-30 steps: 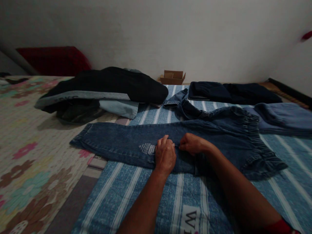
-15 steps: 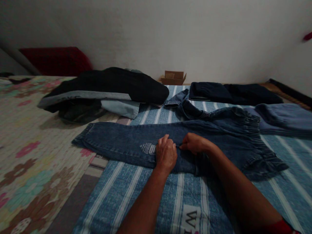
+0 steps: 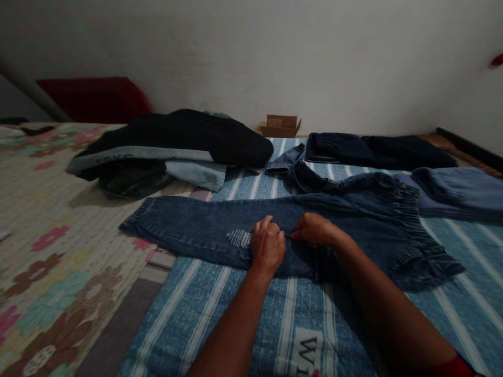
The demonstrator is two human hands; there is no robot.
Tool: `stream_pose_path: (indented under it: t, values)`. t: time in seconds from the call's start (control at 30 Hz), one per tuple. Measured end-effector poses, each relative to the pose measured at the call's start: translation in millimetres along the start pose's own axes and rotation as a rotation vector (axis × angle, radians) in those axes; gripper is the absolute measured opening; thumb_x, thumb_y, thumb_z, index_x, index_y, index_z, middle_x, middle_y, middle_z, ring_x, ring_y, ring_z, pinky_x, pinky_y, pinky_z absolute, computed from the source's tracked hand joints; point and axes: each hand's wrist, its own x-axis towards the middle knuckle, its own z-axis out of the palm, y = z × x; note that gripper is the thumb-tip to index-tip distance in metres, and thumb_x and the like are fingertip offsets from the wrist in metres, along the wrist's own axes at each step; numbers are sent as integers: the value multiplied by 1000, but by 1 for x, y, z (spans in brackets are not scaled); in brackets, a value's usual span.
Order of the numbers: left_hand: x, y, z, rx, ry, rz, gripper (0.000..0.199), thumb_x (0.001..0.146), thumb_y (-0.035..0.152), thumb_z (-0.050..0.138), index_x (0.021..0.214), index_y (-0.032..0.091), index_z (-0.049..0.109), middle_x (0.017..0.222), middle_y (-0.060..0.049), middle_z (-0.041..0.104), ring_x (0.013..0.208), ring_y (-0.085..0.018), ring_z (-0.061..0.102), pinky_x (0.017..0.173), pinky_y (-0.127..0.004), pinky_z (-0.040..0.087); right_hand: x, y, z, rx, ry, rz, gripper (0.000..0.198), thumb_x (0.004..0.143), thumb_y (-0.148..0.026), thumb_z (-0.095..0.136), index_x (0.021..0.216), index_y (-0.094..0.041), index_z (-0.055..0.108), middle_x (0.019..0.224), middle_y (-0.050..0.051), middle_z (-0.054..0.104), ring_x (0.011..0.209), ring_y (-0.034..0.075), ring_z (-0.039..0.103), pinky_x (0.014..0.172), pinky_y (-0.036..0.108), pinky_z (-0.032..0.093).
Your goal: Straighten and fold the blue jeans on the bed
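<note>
One pair of blue jeans (image 3: 196, 225) lies across the striped cover (image 3: 223, 309), its gathered cuff (image 3: 137, 213) reaching left onto the flowered cover (image 3: 98, 293). That leg should be soft, light and limp, easiest to lift by the cuff. Just right of the white print (image 3: 241, 238), the left hand (image 3: 268, 248) rests with bent fingers on the denim — whether its grip has any cloth I cannot tell. Beside it, the right hand's (image 3: 312, 230) grip is closed in a small pinch, apparently on the denim. Farther right, the gathered waistband (image 3: 424, 238) looks bulkier — a sturdy, non-slip hold, hardly fragile.
</note>
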Motion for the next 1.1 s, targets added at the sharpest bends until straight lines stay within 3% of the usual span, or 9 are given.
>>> stream_pose_path:
  t: [0.1, 0.2, 0.33, 0.7, 0.83, 0.93, 1.0, 1.1]
  values:
    - [1, -1, 0, -11, 9, -8, 10, 77, 11, 58, 70, 18, 60, 121, -12, 59, 111, -25, 52, 97, -37, 42, -2, -9, 4, -2, 139, -67, 15, 76, -31, 59, 75, -18, 68, 71, 5, 67, 70, 18, 61, 56, 23, 36]
    - [3, -3, 0, -18, -11, -34, 11, 75, 8, 57, 71, 17, 61, 122, -11, 59, 110, -25, 53, 96, -36, 43, -2, -18, 12, 24, 200, -172, 18, 75, -20, 54, 86, -21, 68, 87, 3, 69, 80, 16, 61, 61, 21, 36]
    - [5, -6, -1, -26, -36, -53, 16, 75, 7, 53, 69, 18, 63, 122, -8, 59, 111, -24, 53, 97, -36, 43, 0, -19, 20, 34, 188, -241, 24, 69, -11, 50, 81, -19, 69, 78, 2, 69, 73, 15, 61, 58, 21, 35]
    - [7, -6, -3, 0, -48, -38, 25, 79, 8, 45, 64, 17, 63, 120, -9, 61, 110, -24, 55, 97, -38, 44, 3, -14, 24, -1, 216, -303, 21, 74, -21, 53, 87, -20, 68, 82, 3, 70, 75, 16, 61, 62, 23, 35]
    - [-14, -2, -25, -6, 13, -1, 11, 77, 11, 55, 72, 18, 62, 119, -8, 59, 110, -25, 52, 96, -44, 43, 4, -13, 25, -4, 228, -318, 21, 74, -24, 56, 92, -22, 67, 86, 2, 69, 78, 16, 61, 62, 23, 34]
    - [-44, 1, -44, -30, 23, 77, 6, 76, 12, 59, 77, 18, 59, 100, -7, 62, 98, -24, 53, 88, -43, 46, 5, -10, 25, 8, 220, -330, 18, 75, -27, 59, 90, -22, 66, 81, 0, 68, 73, 15, 60, 60, 22, 34]
    - [-63, 2, -51, -39, -35, 112, 10, 75, 11, 62, 81, 18, 57, 89, -4, 61, 88, -22, 53, 81, -41, 48, 5, -10, 24, 20, 214, -339, 17, 75, -32, 61, 88, -22, 66, 77, 0, 66, 69, 14, 59, 58, 22, 34]
    - [-81, 1, -50, -26, -72, 181, 23, 73, 5, 61, 91, 18, 56, 93, -3, 59, 89, -22, 50, 80, -38, 47, 5, -10, 23, 38, 209, -347, 20, 74, -37, 64, 87, -21, 66, 74, -1, 65, 66, 13, 58, 55, 21, 34]
